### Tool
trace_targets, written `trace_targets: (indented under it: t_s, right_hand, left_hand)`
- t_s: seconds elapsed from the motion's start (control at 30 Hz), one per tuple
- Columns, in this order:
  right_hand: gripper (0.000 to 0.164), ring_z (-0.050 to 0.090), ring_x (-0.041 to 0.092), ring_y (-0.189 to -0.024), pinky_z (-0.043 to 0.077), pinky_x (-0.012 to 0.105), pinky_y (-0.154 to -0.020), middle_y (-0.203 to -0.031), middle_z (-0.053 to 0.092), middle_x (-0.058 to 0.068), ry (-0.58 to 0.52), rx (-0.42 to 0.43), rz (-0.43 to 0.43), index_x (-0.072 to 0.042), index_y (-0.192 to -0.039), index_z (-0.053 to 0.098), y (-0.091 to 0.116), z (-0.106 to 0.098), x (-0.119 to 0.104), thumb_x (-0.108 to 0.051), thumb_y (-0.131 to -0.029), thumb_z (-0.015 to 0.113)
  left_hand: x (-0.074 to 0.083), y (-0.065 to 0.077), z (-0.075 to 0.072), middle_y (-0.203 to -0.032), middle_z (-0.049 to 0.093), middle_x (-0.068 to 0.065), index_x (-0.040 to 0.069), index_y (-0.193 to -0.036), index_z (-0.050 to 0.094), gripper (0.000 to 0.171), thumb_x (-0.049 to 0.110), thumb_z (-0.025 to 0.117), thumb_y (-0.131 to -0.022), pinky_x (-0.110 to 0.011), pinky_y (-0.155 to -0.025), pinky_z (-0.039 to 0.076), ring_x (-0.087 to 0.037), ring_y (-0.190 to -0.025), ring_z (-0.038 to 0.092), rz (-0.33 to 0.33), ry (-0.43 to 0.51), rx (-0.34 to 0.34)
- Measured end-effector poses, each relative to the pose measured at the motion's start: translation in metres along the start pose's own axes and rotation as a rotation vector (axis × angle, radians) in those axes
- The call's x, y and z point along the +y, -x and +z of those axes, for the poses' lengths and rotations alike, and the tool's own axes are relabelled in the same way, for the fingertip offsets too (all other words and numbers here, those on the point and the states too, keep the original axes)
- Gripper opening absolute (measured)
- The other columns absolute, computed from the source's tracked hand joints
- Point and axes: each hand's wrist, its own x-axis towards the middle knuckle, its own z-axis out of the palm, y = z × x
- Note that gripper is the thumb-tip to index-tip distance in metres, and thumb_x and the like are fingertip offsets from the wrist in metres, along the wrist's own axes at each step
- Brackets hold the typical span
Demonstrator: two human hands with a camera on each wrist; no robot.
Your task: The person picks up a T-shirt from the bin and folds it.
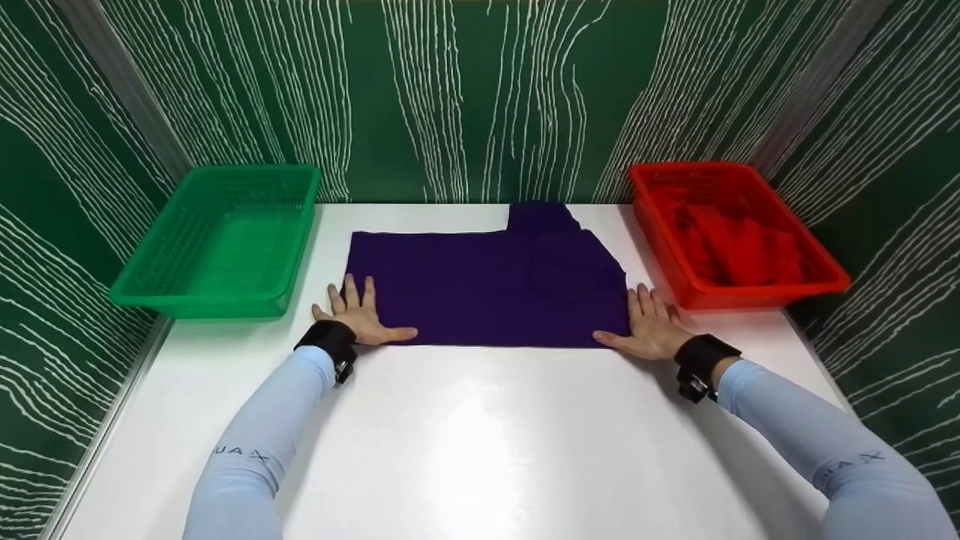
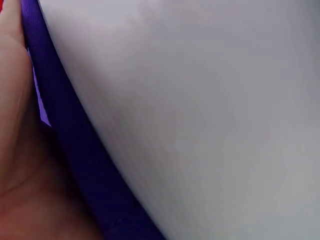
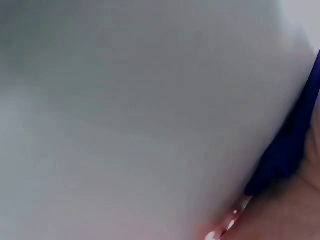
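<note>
Light-blue sleeves [image 1: 259,446] of a person come nearest, reaching in over the white table [image 1: 480,427]; each ends at a black wrist band [image 1: 327,341], and beyond it lies a bare hand. From where I stand, the purple cloth [image 1: 480,289] is spread across the middle of the table, between the two baskets; its near edge runs almost straight. At its near left corner rests the left hand [image 1: 361,321], the fingers straight and spread, the thumb lying on the cloth; at the near right corner the right hand [image 1: 651,330] lies flat in similar manner, its thumb also on the fabric; the hands are well apart from each other, and neither is clamped on anything.

As I judge, the work is partly done: the cloth looks flattened and perhaps folded once along its length; what seems left is the narrower flap [image 1: 541,216], which sticks out at the far side, and the slanting right end, not yet made square. To the left stands the green basket [image 1: 206,306]; to the right, the red basket [image 1: 739,298] holds crumpled red cloth [image 1: 750,251].
</note>
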Motion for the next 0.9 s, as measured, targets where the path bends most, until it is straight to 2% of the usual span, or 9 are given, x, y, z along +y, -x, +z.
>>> trace_targets:
  t_s: [0.07,0.3,0.37,0.5,0.67,0.77,0.83,0.9]
  right_hand:
    - [0.139,-0.008,0.066,-0.169,-0.002,0.088,-0.131,-0.183,-0.012,0.040,0.011,-0.009,0.004,0.015,-0.172,-0.005,0.003,0.000,-0.002,-0.087,-0.099,0.053]
    - [0.142,-0.005,0.068,-0.168,0.002,0.090,-0.129,-0.182,-0.009,0.042,0.056,-0.037,0.007,0.018,-0.171,-0.002,0.013,-0.006,-0.008,-0.088,-0.097,0.055]
    - [0.144,-0.002,0.068,-0.168,0.005,0.091,-0.129,-0.182,-0.006,0.042,0.089,-0.052,0.012,0.017,-0.172,-0.001,0.015,-0.008,-0.010,-0.091,-0.095,0.056]
    - [0.151,0.006,0.069,-0.168,0.012,0.091,-0.128,-0.182,0.000,0.043,0.156,-0.077,0.022,0.017,-0.172,0.003,0.019,-0.016,-0.013,-0.095,-0.088,0.060]
    - [0.158,0.015,0.072,-0.164,0.023,0.089,-0.127,-0.179,0.007,0.047,0.203,-0.103,0.027,0.019,-0.171,0.006,0.022,-0.025,-0.021,-0.095,-0.082,0.069]
    - [0.160,0.019,0.074,-0.162,0.028,0.085,-0.128,-0.177,0.008,0.049,0.170,-0.111,0.041,0.020,-0.170,0.004,0.021,-0.031,-0.029,-0.092,-0.080,0.075]
    - [0.160,0.021,0.074,-0.161,0.028,0.082,-0.130,-0.176,0.008,0.051,0.106,-0.082,0.047,0.020,-0.170,0.001,0.017,-0.038,-0.035,-0.088,-0.081,0.079]
    - [0.156,0.026,0.071,-0.161,0.033,0.080,-0.129,-0.175,0.012,0.051,0.056,-0.024,0.055,0.018,-0.171,0.002,0.008,-0.048,-0.041,-0.083,-0.083,0.081]
  left_hand:
    - [0.002,0.004,-0.001,-0.184,-0.032,-0.024,0.015,-0.179,-0.019,0.157,0.097,0.070,-0.079,-0.090,-0.129,-0.008,-0.058,-0.170,-0.028,-0.006,0.004,-0.005]
    - [-0.003,0.007,0.006,-0.185,-0.028,-0.025,0.012,-0.179,-0.017,0.173,0.110,0.066,-0.064,-0.094,-0.126,-0.002,-0.057,-0.171,-0.024,-0.035,-0.026,0.029]
    - [0.000,0.015,0.004,-0.184,-0.028,-0.026,0.010,-0.179,-0.017,0.173,0.108,0.069,-0.064,-0.095,-0.125,-0.001,-0.057,-0.171,-0.024,-0.040,-0.023,0.021]
    - [0.010,0.036,-0.003,-0.184,-0.025,-0.030,0.008,-0.179,-0.015,0.165,0.098,0.075,-0.074,-0.096,-0.124,0.004,-0.057,-0.172,-0.021,-0.055,-0.026,0.004]
    - [0.014,0.048,-0.007,-0.185,-0.017,-0.034,0.005,-0.179,-0.010,0.162,0.095,0.076,-0.076,-0.095,-0.124,0.015,-0.058,-0.173,-0.012,-0.068,-0.069,0.009]
    - [0.014,0.049,-0.012,-0.184,-0.008,-0.038,0.001,-0.180,0.000,0.157,0.093,0.077,-0.078,-0.092,-0.126,0.022,-0.060,-0.174,-0.004,-0.069,-0.113,0.029]
    - [0.016,0.047,-0.019,-0.183,0.000,-0.041,-0.002,-0.179,0.014,0.149,0.091,0.076,-0.081,-0.089,-0.127,0.027,-0.062,-0.173,0.002,-0.065,-0.129,0.068]
    - [0.016,0.038,-0.029,-0.180,0.013,-0.044,-0.004,-0.174,0.031,0.135,0.087,0.077,-0.085,-0.085,-0.126,0.033,-0.065,-0.170,0.013,-0.057,-0.122,0.120]
